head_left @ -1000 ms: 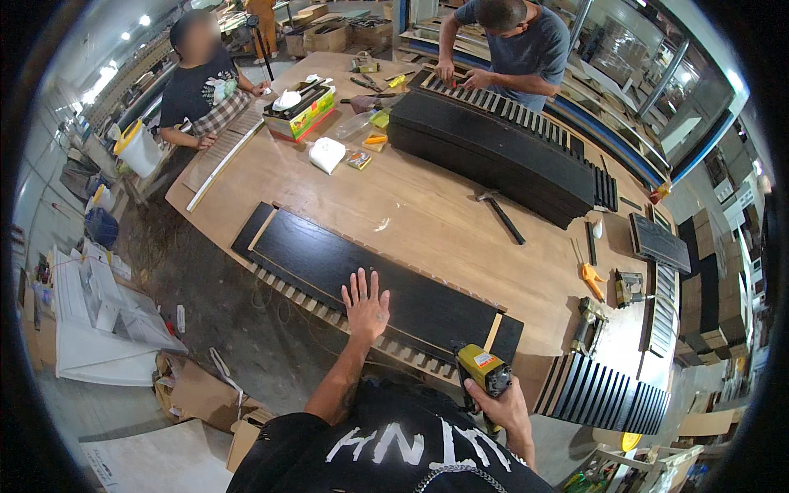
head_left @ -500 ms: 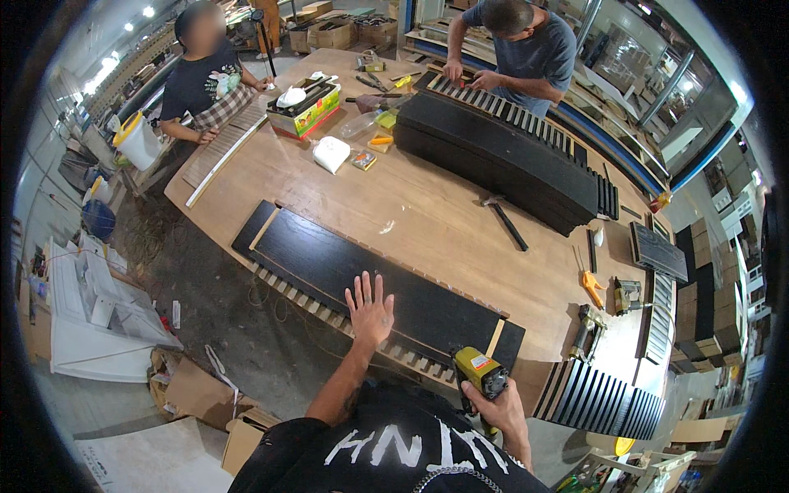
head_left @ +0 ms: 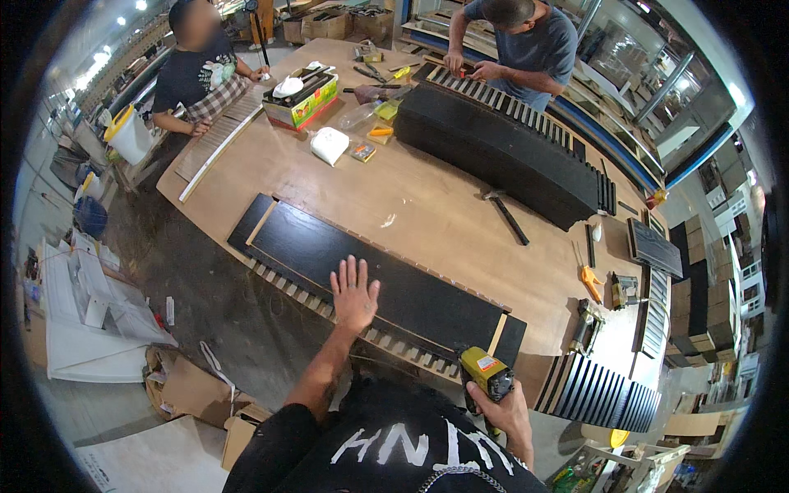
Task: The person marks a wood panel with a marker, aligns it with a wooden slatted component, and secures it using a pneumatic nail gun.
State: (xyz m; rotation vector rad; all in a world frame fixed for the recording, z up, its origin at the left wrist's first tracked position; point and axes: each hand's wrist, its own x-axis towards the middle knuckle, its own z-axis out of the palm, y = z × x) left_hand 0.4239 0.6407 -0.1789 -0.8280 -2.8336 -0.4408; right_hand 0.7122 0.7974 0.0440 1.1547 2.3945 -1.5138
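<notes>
Left hand point(head_left: 355, 297) flat, fingers spread, on the long black slatted wall panel point(head_left: 370, 283); right hand point(head_left: 505, 411) clamped round the yellow-and-black power tool point(head_left: 485, 374).

Panel lies along the near edge of the big wooden worktable point(head_left: 427, 205), slat ends overhanging it. Bare tabletop beyond, up to a black hammer point(head_left: 508, 216). Tool sits at the panel's right end; its tip is hidden, contact with the panel unclear. Own torso covers the table edge below.
</notes>
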